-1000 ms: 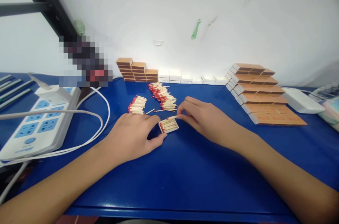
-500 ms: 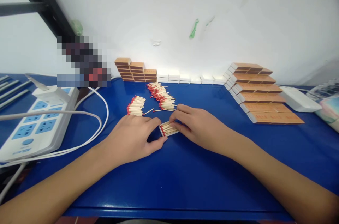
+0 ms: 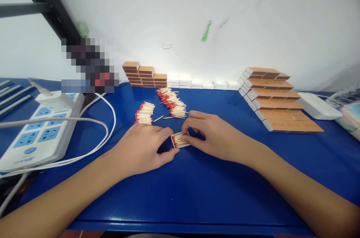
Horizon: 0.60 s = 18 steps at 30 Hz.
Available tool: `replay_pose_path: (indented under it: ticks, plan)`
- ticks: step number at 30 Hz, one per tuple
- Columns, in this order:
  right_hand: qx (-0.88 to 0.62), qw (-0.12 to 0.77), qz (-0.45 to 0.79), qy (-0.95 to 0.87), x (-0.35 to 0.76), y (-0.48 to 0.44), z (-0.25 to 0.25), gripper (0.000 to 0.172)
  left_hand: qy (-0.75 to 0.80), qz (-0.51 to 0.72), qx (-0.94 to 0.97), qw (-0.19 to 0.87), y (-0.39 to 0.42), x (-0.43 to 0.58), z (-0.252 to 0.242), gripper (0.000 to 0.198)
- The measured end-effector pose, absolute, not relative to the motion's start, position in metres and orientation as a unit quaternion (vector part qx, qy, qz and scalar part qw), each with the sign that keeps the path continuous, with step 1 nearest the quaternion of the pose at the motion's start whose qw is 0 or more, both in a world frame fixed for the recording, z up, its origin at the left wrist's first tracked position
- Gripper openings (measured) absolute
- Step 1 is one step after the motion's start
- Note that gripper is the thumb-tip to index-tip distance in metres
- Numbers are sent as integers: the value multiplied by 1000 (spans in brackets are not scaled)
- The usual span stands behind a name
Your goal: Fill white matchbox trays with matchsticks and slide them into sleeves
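A small white matchbox tray (image 3: 184,146) lies on the blue tabletop between my hands, with red-headed matches (image 3: 178,141) inside, heads to the left. My left hand (image 3: 143,146) has its thumb and index finger at the tray's left end, steadying it. Bent over the right end, my right hand (image 3: 210,131) has thumb and fingertips pinched at the matches; its fingers hide part of that end. Just beyond my left hand sits a small match pile (image 3: 145,112). A larger heap of matches (image 3: 173,103) spreads behind the tray, with a loose match (image 3: 158,119) between.
Brown matchboxes (image 3: 144,77) and white trays (image 3: 185,80) line the wall. Stepped matchbox stacks (image 3: 277,104) stand at right, beside a white device (image 3: 319,106). A power strip (image 3: 42,129) with looping white cables (image 3: 112,118) occupies the left side.
My right thumb and fingers have shifted slightly on the matches at the tray's right end. The tray sits slightly lower and to the right in view; my left hand stays at it.
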State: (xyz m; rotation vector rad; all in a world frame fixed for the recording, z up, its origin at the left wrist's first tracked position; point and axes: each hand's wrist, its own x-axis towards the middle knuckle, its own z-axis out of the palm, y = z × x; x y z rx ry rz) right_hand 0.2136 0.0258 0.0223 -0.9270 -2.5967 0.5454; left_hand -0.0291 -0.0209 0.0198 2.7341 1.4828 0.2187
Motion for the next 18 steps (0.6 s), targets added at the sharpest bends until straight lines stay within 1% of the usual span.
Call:
replay_pose_path:
  ticks: [8,11,15,18]
  plan:
    - [-318,139,240,-907,216,27,25,11,474,69,878,10,-21,-29,20,33]
    - [-334,164,243,-896,216,33,22,11,472,70,879,7,-21,-30,20,32]
    - [-412,227,181,-864,216,47,11,10,463,71,884,6,-21,-30,20,32]
    - [-448,225,143,-853,214,55,2,9,457,72,887,5,-21,-30,20,31]
